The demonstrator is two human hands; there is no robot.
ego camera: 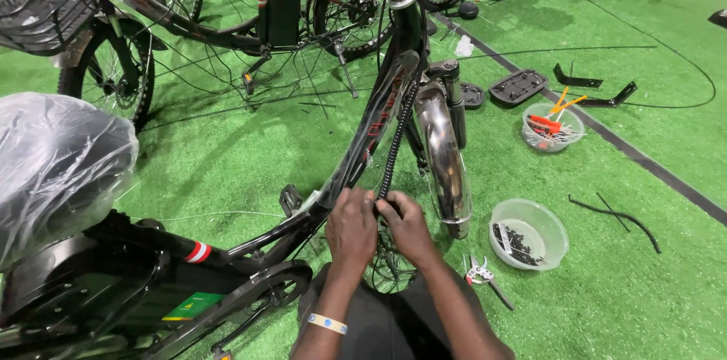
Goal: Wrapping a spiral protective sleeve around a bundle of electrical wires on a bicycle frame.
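Down by the bottom of the frame [356, 155], where the down tube meets the pedals' end, both my hands are bunched together on the coiled sleeve [395, 140] that runs up the tube toward the fork. My left hand [351, 225] has its fingers curled shut over the sleeve's lower end and the cables inside it; my right hand [407, 225] pinches the same bundle from the other side, fingers closed on it, the two hands touching.

I judge this to be the dressing of the cables: the sleeve is wound most of the way down and I am working its last turns at the bottom. The next move, as I read it, calls for one hand to hold the bundle tight against the tube while the other feeds or fixes the end, so one hand must come free without the coil springing loose.

Room is tight. The chrome mudguard [445, 163] hangs just beside my right knuckles, and the frame crowds my left. Loose cables hang under my wrists, easy to snag. To my right the grass [621, 284] is open: cutters [480, 275] lie near my right forearm, a bowl [556, 233] of small black parts beyond them, and a second bowl [530, 129] with orange-handled bits well further off. On my left, the plastic-wrapped saddle [53, 163] stands well apart.
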